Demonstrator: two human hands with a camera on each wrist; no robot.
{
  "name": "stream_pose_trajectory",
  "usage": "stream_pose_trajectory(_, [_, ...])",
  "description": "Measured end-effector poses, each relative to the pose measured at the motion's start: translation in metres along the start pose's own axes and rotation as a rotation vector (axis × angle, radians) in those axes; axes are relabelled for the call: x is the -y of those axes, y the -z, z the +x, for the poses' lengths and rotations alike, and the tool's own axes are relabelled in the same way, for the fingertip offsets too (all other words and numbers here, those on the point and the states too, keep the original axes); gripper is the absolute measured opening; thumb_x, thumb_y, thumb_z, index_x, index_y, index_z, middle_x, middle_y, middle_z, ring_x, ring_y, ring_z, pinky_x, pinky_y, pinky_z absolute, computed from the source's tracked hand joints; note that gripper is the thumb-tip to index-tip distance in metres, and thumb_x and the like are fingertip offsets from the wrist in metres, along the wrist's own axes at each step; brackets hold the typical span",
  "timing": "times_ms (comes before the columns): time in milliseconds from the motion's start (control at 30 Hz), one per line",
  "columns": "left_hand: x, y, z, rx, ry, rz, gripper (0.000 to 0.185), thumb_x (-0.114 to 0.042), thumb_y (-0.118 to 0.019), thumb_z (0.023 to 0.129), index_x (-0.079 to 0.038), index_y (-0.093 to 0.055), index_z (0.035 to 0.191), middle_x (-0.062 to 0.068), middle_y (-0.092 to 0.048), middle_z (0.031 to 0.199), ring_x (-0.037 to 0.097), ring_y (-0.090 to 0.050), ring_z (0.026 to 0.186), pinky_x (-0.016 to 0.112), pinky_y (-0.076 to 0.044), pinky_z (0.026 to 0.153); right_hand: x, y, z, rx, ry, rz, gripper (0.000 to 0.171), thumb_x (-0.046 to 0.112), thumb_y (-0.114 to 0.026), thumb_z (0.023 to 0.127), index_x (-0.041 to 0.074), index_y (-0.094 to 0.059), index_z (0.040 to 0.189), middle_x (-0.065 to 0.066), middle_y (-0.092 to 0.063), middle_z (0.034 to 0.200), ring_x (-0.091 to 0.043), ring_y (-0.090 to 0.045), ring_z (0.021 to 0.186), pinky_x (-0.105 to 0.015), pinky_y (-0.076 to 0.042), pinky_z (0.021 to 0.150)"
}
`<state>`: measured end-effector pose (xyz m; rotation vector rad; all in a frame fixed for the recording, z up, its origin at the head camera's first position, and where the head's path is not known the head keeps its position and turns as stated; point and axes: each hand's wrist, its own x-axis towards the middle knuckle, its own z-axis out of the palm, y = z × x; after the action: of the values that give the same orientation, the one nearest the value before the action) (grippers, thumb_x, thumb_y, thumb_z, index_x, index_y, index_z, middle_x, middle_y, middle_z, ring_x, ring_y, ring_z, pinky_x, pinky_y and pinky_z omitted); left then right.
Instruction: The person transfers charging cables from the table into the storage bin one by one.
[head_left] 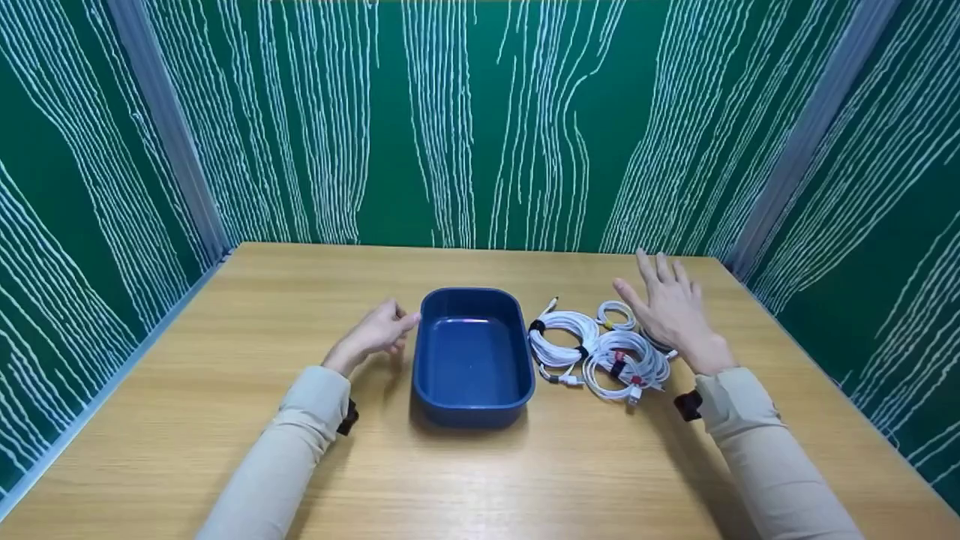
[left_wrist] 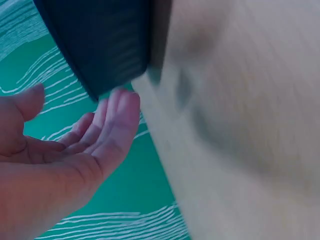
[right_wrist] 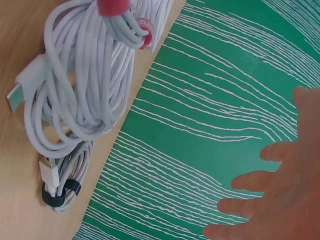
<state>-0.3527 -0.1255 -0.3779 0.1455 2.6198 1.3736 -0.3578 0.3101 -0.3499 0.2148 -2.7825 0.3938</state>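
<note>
A dark blue rectangular bin (head_left: 472,417) stands on the table. Beside its left wall is my left hand (head_left: 377,330), thumb toward the rim; in the left wrist view that hand (left_wrist: 75,155) has loosely bent fingers around nothing, fingertips close to the bin (left_wrist: 100,45). Whether they touch it I cannot tell. Right of the bin lie several coiled white cables (head_left: 641,360), tied with black, red and yellow straps. My right hand (head_left: 675,311) hovers above their right side, fingers spread, holding nothing. In the right wrist view, a red-strapped cable coil (right_wrist: 90,75) lies near a smaller black-strapped cable (right_wrist: 77,165).
The wooden table (head_left: 480,480) extends around the bin and cables. Green panels (head_left: 525,150) with white wavy lines enclose its back and sides, joined by grey corner posts (head_left: 169,127). Small dark devices sit under both wrists.
</note>
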Motion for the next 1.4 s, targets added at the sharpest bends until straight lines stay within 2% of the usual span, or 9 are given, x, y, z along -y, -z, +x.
stream_pose_trajectory(133, [0.002, -0.009, 0.003, 0.052, 0.108, -0.182, 0.020, -0.022, -0.045, 0.103, -0.003, -0.043, 0.107, 0.009, -0.052, 0.083, 0.016, -0.057, 0.063, 0.034, -0.057, 0.068, 0.001, -0.002, 0.002, -0.004, 0.009, -0.003, 0.080, 0.065, -0.027, 0.097, 0.014, -0.010, 0.155, -0.030, -0.012, 0.157, -0.054, -0.009, 0.143, -0.073, -0.008, 0.110])
stream_pose_trajectory(233, [0.004, -0.014, 0.007, 0.077, 0.144, -0.285, 0.017, -0.019, -0.044, 0.103, -0.003, -0.041, 0.107, 0.010, -0.055, 0.082, 0.016, -0.058, 0.060, 0.032, -0.057, 0.063, 0.002, -0.003, 0.003, -0.010, 0.019, 0.001, 0.079, 0.064, -0.028, 0.097, 0.013, -0.012, 0.155, -0.030, -0.014, 0.156, -0.053, -0.011, 0.143, -0.073, -0.010, 0.110])
stream_pose_trajectory(433, [0.010, -0.018, 0.012, 0.103, 0.135, -0.445, 0.008, -0.011, -0.045, 0.102, -0.005, -0.042, 0.099, 0.007, -0.053, 0.075, 0.014, -0.053, 0.057, 0.025, -0.050, 0.054, 0.005, -0.005, 0.006, -0.002, 0.039, 0.023, 0.077, 0.062, -0.030, 0.098, 0.011, -0.015, 0.154, -0.031, -0.017, 0.156, -0.053, -0.016, 0.141, -0.072, -0.014, 0.108])
stream_pose_trajectory(600, [0.015, -0.017, 0.014, 0.128, 0.134, -0.517, 0.008, -0.009, -0.046, 0.101, -0.007, -0.044, 0.093, 0.003, -0.050, 0.070, 0.013, -0.050, 0.058, 0.022, -0.046, 0.052, 0.008, -0.007, 0.010, 0.079, 0.028, 0.039, 0.079, 0.060, -0.029, 0.099, 0.005, -0.015, 0.153, -0.034, -0.017, 0.154, -0.057, -0.020, 0.138, -0.068, -0.017, 0.112])
stream_pose_trajectory(833, [0.023, -0.016, 0.021, 0.159, 0.149, -0.640, 0.006, -0.009, -0.048, 0.100, -0.008, -0.044, 0.095, 0.002, -0.052, 0.071, 0.012, -0.050, 0.060, 0.020, -0.044, 0.053, 0.012, -0.018, 0.019, 0.179, -0.001, 0.058, 0.071, 0.045, -0.042, 0.101, -0.010, -0.031, 0.143, -0.036, -0.038, 0.143, -0.052, -0.038, 0.131, -0.060, -0.031, 0.110])
stream_pose_trajectory(933, [0.023, -0.017, 0.022, 0.166, 0.152, -0.655, 0.006, -0.008, -0.048, 0.100, -0.008, -0.044, 0.094, 0.002, -0.052, 0.071, 0.012, -0.050, 0.061, 0.020, -0.044, 0.053, 0.016, -0.027, 0.022, 0.209, -0.005, 0.066, 0.063, 0.037, -0.049, 0.099, -0.013, -0.040, 0.136, -0.037, -0.048, 0.133, -0.050, -0.049, 0.122, -0.058, -0.041, 0.103])
stream_pose_trajectory(1033, [0.024, -0.018, 0.022, 0.168, 0.154, -0.662, 0.006, -0.008, -0.047, 0.100, -0.007, -0.044, 0.095, 0.003, -0.052, 0.072, 0.012, -0.050, 0.061, 0.019, -0.044, 0.052, 0.019, -0.036, 0.024, 0.248, -0.028, 0.070, 0.050, 0.033, -0.053, 0.097, -0.011, -0.057, 0.119, -0.028, -0.064, 0.104, -0.037, -0.063, 0.088, -0.045, -0.054, 0.077])
stream_pose_trajectory(1133, [0.024, -0.018, 0.022, 0.166, 0.157, -0.662, 0.005, -0.008, -0.047, 0.100, -0.007, -0.044, 0.096, 0.003, -0.051, 0.073, 0.012, -0.049, 0.061, 0.019, -0.044, 0.052, 0.022, -0.044, 0.026, 0.294, -0.046, 0.062, 0.039, 0.034, -0.056, 0.095, -0.004, -0.064, 0.097, -0.010, -0.055, 0.073, -0.018, -0.050, 0.060, -0.029, -0.040, 0.052])
stream_pose_trajectory(1400, [0.023, -0.017, 0.022, 0.186, 0.149, -0.667, 0.009, -0.008, -0.046, 0.100, -0.010, -0.045, 0.091, 0.001, -0.051, 0.072, 0.011, -0.050, 0.060, 0.021, -0.045, 0.054, 0.025, -0.057, 0.028, 0.310, -0.031, -0.015, 0.033, 0.033, -0.061, 0.090, 0.007, -0.054, 0.070, 0.000, -0.042, 0.061, -0.015, -0.040, 0.053, -0.026, -0.030, 0.048])
